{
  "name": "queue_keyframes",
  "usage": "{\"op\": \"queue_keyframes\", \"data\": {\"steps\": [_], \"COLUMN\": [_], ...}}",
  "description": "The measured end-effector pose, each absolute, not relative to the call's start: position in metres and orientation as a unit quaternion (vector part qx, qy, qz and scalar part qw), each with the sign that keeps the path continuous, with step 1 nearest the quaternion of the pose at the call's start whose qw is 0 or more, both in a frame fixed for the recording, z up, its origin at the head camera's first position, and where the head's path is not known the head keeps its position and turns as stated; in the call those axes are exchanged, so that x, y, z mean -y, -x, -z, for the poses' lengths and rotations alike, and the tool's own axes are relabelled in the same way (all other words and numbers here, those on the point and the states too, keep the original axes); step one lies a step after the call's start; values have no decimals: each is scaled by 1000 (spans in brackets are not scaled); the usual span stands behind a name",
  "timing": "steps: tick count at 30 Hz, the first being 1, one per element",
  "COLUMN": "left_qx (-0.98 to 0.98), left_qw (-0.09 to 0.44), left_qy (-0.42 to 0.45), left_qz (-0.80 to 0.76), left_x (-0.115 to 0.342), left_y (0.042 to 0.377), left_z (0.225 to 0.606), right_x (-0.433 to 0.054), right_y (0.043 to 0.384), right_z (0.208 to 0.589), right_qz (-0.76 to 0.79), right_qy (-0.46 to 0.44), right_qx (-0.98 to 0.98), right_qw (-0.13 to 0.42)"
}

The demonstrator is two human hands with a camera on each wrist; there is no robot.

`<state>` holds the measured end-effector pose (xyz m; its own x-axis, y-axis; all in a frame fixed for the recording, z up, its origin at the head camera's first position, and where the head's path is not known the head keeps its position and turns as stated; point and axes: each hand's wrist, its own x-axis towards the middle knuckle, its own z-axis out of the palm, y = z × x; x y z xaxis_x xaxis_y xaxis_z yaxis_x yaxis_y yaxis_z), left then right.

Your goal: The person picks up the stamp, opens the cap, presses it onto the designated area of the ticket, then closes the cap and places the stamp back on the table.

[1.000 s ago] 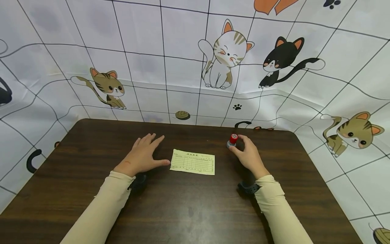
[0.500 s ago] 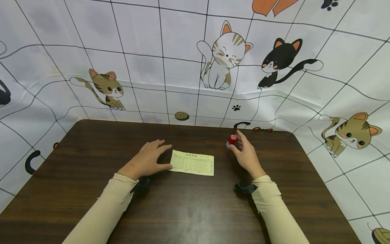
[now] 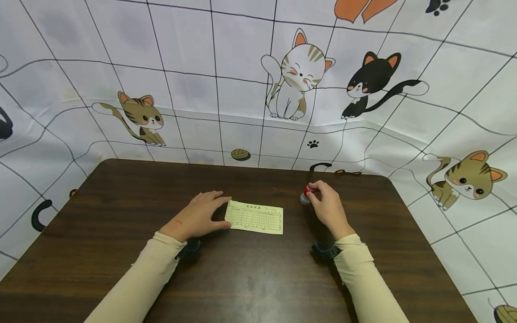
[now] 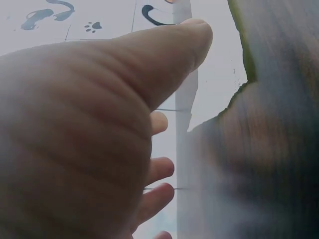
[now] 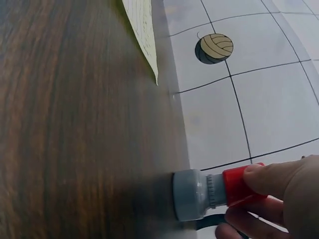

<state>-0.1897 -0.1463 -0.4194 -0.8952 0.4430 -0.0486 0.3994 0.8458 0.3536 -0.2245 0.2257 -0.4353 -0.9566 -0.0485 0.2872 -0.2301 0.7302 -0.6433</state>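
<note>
Red at the top and grey at the base, the stamp (image 3: 304, 199) stands upright on the dark brown table (image 3: 250, 287), to the right of the yellow slip (image 3: 254, 217) and apart from it. The person's right hand (image 3: 329, 206) pinches the red top: in the right wrist view the thumb lies along one side of it, with fingers beneath. The grey base is left uncovered.

The left hand (image 3: 198, 217) is held wide and palm down, thumb and forefinger well apart. Both tips reach the slip's left edge, the forefinger by the upper corner, the thumb lower down; whether they touch the paper cannot be told. The slip lies between the two hands, printed side up, with a ruled grid and small, unreadable lettering.

Both arms wear pale yellow sleeves (image 3: 141, 278), and a dark band (image 3: 325, 252) shows at the right wrist. Beyond the table hangs a white cloth (image 3: 181, 45) with black grid lines, printed with cartoon cats (image 3: 299, 85), paw prints and a ball of yarn (image 3: 240, 154).
</note>
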Motion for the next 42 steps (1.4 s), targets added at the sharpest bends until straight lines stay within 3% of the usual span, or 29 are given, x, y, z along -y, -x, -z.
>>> {"op": "queue_keyframes", "data": {"steps": [17, 32, 42], "left_qx": [-959, -962, -961], "left_qw": [74, 42, 62], "left_qy": [-223, -234, -223], "left_qz": [-156, -138, -152], "left_x": [133, 119, 108], "left_y": [197, 194, 194], "left_z": [429, 427, 427], "right_x": [-225, -226, -225], "right_y": [223, 221, 222], "right_z": [431, 429, 425], "right_qz": [-308, -300, -300], "right_qy": [-88, -84, -81], "right_qx": [941, 943, 943], "right_qw": [113, 117, 121]}}
